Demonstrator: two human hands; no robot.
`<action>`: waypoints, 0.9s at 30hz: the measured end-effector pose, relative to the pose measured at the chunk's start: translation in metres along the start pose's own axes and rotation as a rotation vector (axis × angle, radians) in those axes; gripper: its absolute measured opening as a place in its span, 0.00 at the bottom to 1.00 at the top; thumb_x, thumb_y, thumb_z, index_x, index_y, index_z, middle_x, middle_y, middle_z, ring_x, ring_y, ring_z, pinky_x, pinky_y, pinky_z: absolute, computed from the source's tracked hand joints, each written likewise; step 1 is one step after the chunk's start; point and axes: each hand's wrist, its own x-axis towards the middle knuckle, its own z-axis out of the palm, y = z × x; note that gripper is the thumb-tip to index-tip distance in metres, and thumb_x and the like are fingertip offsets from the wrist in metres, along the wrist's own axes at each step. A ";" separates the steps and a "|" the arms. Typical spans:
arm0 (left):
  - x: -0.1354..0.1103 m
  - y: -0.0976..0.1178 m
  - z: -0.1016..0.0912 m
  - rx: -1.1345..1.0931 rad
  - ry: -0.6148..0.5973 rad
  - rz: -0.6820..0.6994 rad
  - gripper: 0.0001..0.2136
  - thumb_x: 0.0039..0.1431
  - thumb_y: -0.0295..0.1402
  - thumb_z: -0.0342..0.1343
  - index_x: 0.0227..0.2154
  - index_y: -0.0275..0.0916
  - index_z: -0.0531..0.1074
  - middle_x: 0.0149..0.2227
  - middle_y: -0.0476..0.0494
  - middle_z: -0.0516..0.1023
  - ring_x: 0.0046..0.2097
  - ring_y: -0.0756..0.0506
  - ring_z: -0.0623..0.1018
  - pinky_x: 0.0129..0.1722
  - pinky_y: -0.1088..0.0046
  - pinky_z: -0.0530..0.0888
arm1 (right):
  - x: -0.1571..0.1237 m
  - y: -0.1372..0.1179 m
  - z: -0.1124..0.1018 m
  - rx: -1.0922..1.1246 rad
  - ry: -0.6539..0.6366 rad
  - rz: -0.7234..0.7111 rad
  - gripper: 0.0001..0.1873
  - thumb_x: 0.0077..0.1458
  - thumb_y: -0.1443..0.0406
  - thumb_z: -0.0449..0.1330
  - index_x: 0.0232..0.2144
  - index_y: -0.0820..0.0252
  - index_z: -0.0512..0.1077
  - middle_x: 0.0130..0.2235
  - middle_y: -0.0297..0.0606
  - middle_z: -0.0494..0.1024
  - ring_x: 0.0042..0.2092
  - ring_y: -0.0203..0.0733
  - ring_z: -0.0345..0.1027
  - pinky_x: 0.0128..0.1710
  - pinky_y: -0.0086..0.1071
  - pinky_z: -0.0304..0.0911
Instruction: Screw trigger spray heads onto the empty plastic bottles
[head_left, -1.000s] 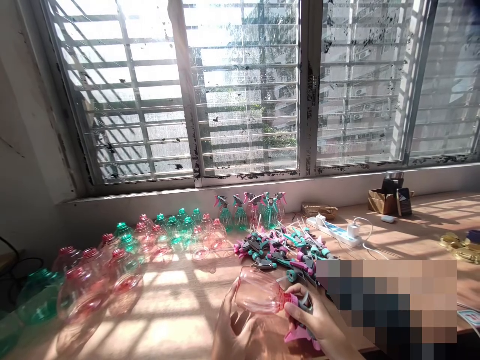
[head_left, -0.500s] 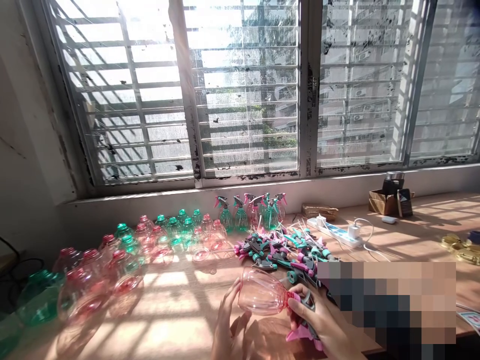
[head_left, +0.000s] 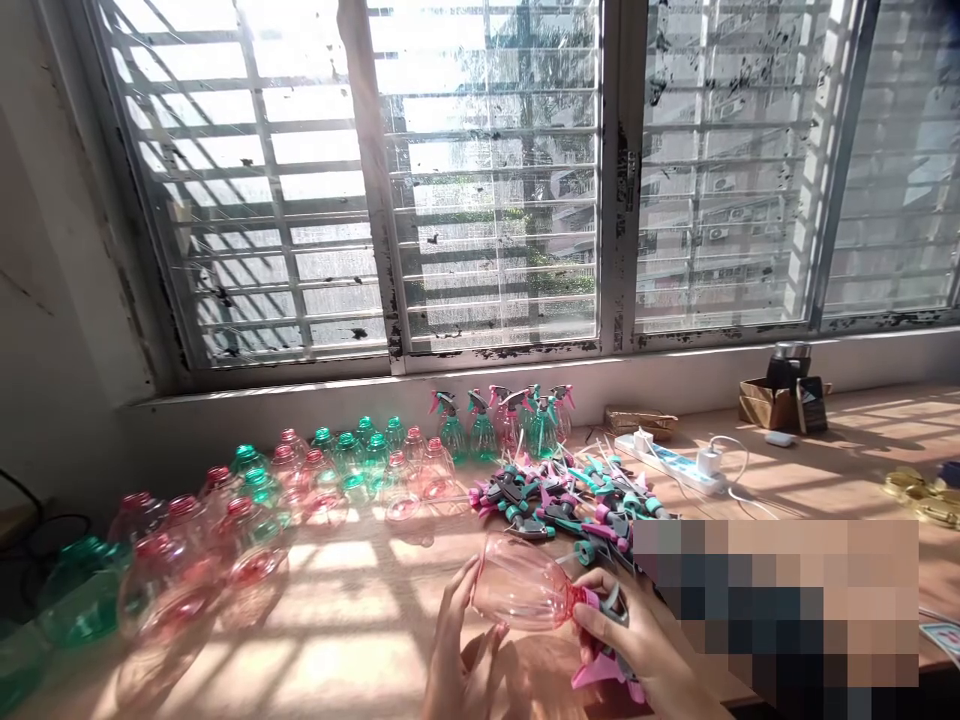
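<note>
Tilted onto its side above the table, a clear pink bottle (head_left: 521, 588) points its neck to the right. My left hand (head_left: 461, 640) cups the base end, fingers along the far side and thumb at the underside. At the neck, the fingers of my right hand (head_left: 619, 625) are closed round the collar of a pink and grey trigger spray head (head_left: 607, 672), which sits against the bottle's mouth. How far it is screwed on cannot be made out. A pile of loose spray heads (head_left: 555, 500) lies just beyond the bottle.
Several open pink and green bottles (head_left: 240, 550) stand on the left. Bottles with spray heads (head_left: 480, 430) line the sill. A power strip (head_left: 667, 465), wicker tray (head_left: 639, 422), cardboard box (head_left: 765, 402) and gold-coloured items (head_left: 911, 490) lie rightward. A blurred patch hides the lower right.
The bottle's base has tipped slightly to the left, and my left hand's fingers and thumb have come closer round it. My right hand keeps its hold at the neck.
</note>
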 end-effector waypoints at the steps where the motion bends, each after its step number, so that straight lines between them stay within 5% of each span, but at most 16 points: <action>1: 0.000 0.000 0.000 -0.003 -0.007 0.005 0.28 0.57 0.47 0.62 0.60 0.48 0.69 0.68 0.39 0.62 0.67 0.30 0.64 0.48 0.65 0.82 | 0.000 0.000 0.000 0.007 0.000 0.008 0.25 0.49 0.48 0.73 0.36 0.58 0.69 0.25 0.32 0.79 0.23 0.38 0.73 0.25 0.29 0.66; 8: 0.001 0.008 0.000 -0.023 0.008 -0.037 0.24 0.58 0.47 0.62 0.57 0.49 0.70 0.64 0.39 0.68 0.68 0.32 0.64 0.57 0.59 0.77 | -0.004 0.003 0.005 -0.060 -0.035 -0.066 0.25 0.47 0.49 0.74 0.37 0.58 0.71 0.27 0.32 0.79 0.24 0.38 0.71 0.26 0.31 0.66; 15: 0.001 0.011 -0.001 0.043 -0.031 0.090 0.24 0.61 0.48 0.58 0.59 0.49 0.69 0.68 0.37 0.61 0.67 0.31 0.65 0.45 0.66 0.83 | 0.000 0.002 0.001 -0.028 0.004 -0.020 0.25 0.49 0.48 0.73 0.37 0.57 0.69 0.24 0.31 0.79 0.23 0.39 0.73 0.25 0.29 0.66; 21: 0.002 -0.003 -0.001 -0.003 -0.017 -0.064 0.29 0.57 0.45 0.63 0.61 0.50 0.65 0.64 0.37 0.68 0.59 0.33 0.75 0.45 0.66 0.83 | -0.004 0.000 0.004 -0.045 -0.035 -0.066 0.23 0.49 0.51 0.73 0.37 0.57 0.69 0.24 0.29 0.76 0.24 0.36 0.70 0.27 0.28 0.65; 27: 0.004 -0.007 -0.003 0.041 0.034 -0.060 0.24 0.60 0.44 0.60 0.59 0.49 0.68 0.63 0.38 0.69 0.64 0.33 0.70 0.49 0.64 0.80 | -0.006 -0.004 0.007 -0.077 0.005 -0.068 0.24 0.48 0.50 0.73 0.37 0.57 0.70 0.24 0.28 0.75 0.24 0.37 0.69 0.27 0.29 0.63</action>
